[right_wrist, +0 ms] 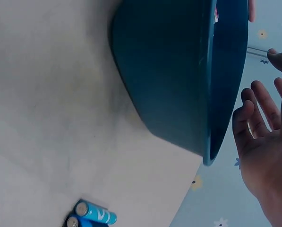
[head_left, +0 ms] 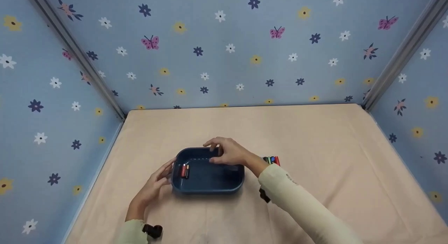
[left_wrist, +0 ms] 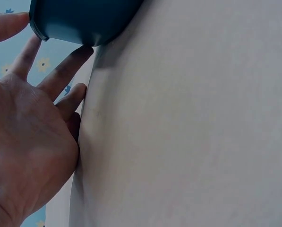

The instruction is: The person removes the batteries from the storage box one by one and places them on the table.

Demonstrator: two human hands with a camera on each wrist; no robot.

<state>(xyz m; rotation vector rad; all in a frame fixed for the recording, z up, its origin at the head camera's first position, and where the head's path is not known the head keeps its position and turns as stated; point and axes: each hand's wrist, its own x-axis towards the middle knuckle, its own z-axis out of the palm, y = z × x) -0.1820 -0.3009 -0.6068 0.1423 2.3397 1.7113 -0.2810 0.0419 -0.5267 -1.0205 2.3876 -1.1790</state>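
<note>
touching tray point(head_left: 210, 181): open left hand point(head_left: 155, 182)

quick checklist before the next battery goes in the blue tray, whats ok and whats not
1. Blue tray flat on the table: ok.
2. Left hand steadying the tray's left side, fingers straight: ok.
3. Right hand holding a battery: cannot tell; in the right wrist view the fingers look loosely spread with nothing in them.
4. Batteries in the tray lying at its left end, rest of the floor free: ok.
5. Loose batteries within reach, right of the tray: ok.
</note>
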